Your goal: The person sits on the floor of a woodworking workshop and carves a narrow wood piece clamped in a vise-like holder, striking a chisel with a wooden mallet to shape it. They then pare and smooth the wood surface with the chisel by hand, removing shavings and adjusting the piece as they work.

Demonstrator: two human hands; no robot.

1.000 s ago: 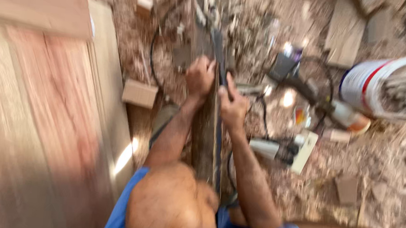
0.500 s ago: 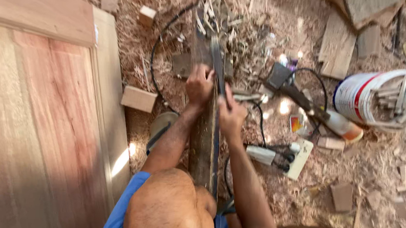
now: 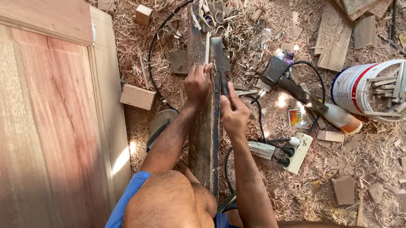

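Left hand (image 3: 198, 82) was closed around a thin pale wood strip (image 3: 207, 47) and pressed on top of the long dark plank (image 3: 203, 142), which ran from the person's knees away toward the far edge of the floor. Right hand (image 3: 234, 114) was clamped on the handle of a flat dark blade (image 3: 220, 58), just beside the left hand; the blade lay along the plank's right edge, tip pointing away. Both hands near the plank's middle, almost touching.

Floor (image 3: 381, 160) covered in sawdust and curled shavings. Big reddish wooden door panel (image 3: 36, 116) filled the left side. Small wood block (image 3: 138, 96) lay between panel and plank. Black cable (image 3: 152, 63) looped round the plank's far end. White power strip (image 3: 298, 153) sat right of the right forearm, plugs in it. White bucket (image 3: 352, 86) with wood strips stood near the right edge, an orange-and-white bottle (image 3: 341, 119) just beside it. Scrap boards (image 3: 334, 37) at the far right corner.
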